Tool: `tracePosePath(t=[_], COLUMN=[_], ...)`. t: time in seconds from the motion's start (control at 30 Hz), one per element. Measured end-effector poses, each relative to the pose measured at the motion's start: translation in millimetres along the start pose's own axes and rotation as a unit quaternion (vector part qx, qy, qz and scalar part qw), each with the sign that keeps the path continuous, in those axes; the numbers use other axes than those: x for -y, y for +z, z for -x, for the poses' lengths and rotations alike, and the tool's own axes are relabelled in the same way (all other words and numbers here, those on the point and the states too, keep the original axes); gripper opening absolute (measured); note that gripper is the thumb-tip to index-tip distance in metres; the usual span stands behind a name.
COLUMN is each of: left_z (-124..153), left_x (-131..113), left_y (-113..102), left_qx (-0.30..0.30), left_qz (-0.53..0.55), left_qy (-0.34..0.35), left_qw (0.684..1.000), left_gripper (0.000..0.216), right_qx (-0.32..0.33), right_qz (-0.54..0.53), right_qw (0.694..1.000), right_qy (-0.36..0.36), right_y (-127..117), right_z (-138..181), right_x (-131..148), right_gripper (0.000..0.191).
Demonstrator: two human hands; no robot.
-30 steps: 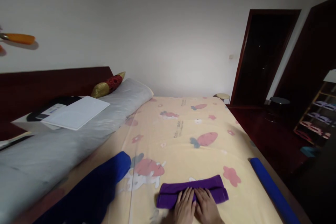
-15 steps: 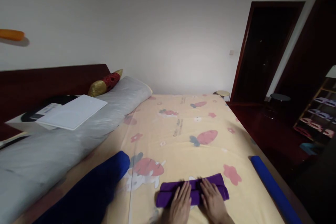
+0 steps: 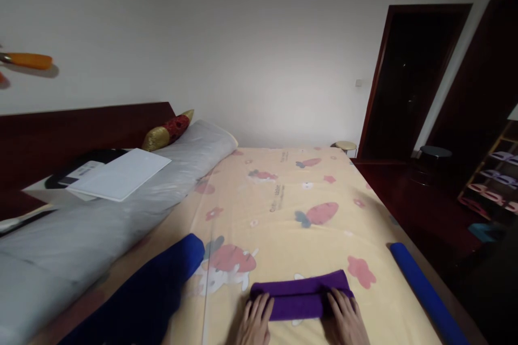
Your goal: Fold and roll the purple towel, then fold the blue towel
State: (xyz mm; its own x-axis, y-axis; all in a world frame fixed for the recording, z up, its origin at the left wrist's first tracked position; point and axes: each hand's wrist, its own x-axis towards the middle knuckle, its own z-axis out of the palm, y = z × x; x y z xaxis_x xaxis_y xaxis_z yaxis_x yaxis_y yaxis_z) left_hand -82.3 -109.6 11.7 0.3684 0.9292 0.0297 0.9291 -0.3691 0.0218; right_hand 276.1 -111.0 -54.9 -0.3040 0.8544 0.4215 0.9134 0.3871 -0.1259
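Note:
A folded purple cloth [image 3: 301, 296] lies flat on the yellow carrot-print bedsheet [image 3: 283, 210] near the bottom of the view. My left hand [image 3: 256, 322] rests open with flat fingers on the cloth's left end. On its right end lies my right hand [image 3: 346, 319], likewise open and flat. The two hands are apart, one at each end of the cloth. Neither hand grips anything.
A dark blue cloth [image 3: 149, 291] lies at the lower left. A blue roll [image 3: 424, 291] runs along the bed's right edge. A plastic-wrapped bolster [image 3: 121, 210] carries a white sheet [image 3: 119, 172] and a gold-red cushion [image 3: 168, 129]. A dark doorway [image 3: 413, 81] and shoe rack [image 3: 493, 178] stand at right.
My hands were side by side on the middle of the purple cloth. They have slid outward along it, the left one to the left end, the right one to the right end.

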Motion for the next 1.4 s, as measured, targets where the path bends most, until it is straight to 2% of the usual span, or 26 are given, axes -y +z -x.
tracePosePath(t=[0.07,0.13,0.27,0.33,0.43,0.53,0.63,0.73,0.83,0.9,0.97,1.07,1.17,1.27,1.4], left_z=[-2.8,-10.0,-32.0,-40.5,-45.0,-44.7,-47.6,-52.6,-54.4,-53.1,-49.4,-37.2,-20.3,-10.3,-15.0], left_x=[-7.6,-12.5,-15.5,-15.9,-19.9,-33.9,-57.4,-79.5,-88.5,-85.0,-73.4,-42.3,-7.1,12.5,10.5], left_y=[11.0,13.4,-3.9,-14.1,-21.7,-20.1,-12.4,-0.5,10.3,12.1,7.7,-6.0,-17.7,-22.4,-22.9], left_qx=[0.029,0.037,0.041,0.044,0.05,0.054,0.059,0.048,0.012,0.001,0.012,0.029,0.017,0.003,0.022], left_qz=[0.016,0.031,0.051,0.056,0.061,0.072,0.111,0.096,0.06,0.06,0.064,0.051,0.025,0.02,0.019], left_qy=[-0.01,-0.033,-0.083,-0.092,-0.091,-0.082,-0.029,0.018,0.038,0.054,0.063,0.039,0.005,0.01,-0.007], left_qw=[0.999,0.998,0.994,0.993,0.993,0.993,0.992,0.994,0.997,0.997,0.996,0.998,1.0,1.0,1.0], left_gripper=[0.081,0.077,0.063,0.059,0.054,0.055,0.064,0.079,0.084,0.082,0.079,0.074,0.071,0.069,0.068], right_qx=[-0.008,0.017,0.103,0.123,0.132,0.137,0.114,0.043,-0.033,-0.039,-0.01,0.034,0.045,0.063,0.084], right_qz=[0.015,0.012,-0.021,-0.027,-0.027,-0.037,-0.065,-0.05,-0.006,0.003,-0.01,-0.022,-0.017,-0.029,-0.065], right_qw=[0.999,0.996,0.987,0.985,0.983,0.983,0.991,0.996,0.992,0.989,0.987,0.989,0.994,0.994,0.993], right_qy=[0.04,0.082,0.118,0.12,0.121,0.112,0.03,-0.067,-0.12,-0.145,-0.16,-0.139,-0.1,-0.089,-0.059], right_y=[11.4,7.5,-32.9,-50.1,-56.6,-43.9,-18.2,11.1,26.0,21.4,6.6,-21.9,-40.0,-41.5,-36.3], right_z=[2.5,-5.9,-48.5,-68.0,-79.3,-74.3,-65.8,-58.6,-55.1,-55.8,-56.9,-51.0,-34.9,-22.5,-27.2], right_x=[8.8,15.0,20.3,21.7,27.7,44.3,66.4,80.6,82.5,77.1,64.6,30.5,-8.5,-29.6,-28.0], right_gripper=[0.055,0.047,0.043,0.046,0.054,0.053,0.066,0.077,0.083,0.085,0.083,0.076,0.07,0.065,0.061])
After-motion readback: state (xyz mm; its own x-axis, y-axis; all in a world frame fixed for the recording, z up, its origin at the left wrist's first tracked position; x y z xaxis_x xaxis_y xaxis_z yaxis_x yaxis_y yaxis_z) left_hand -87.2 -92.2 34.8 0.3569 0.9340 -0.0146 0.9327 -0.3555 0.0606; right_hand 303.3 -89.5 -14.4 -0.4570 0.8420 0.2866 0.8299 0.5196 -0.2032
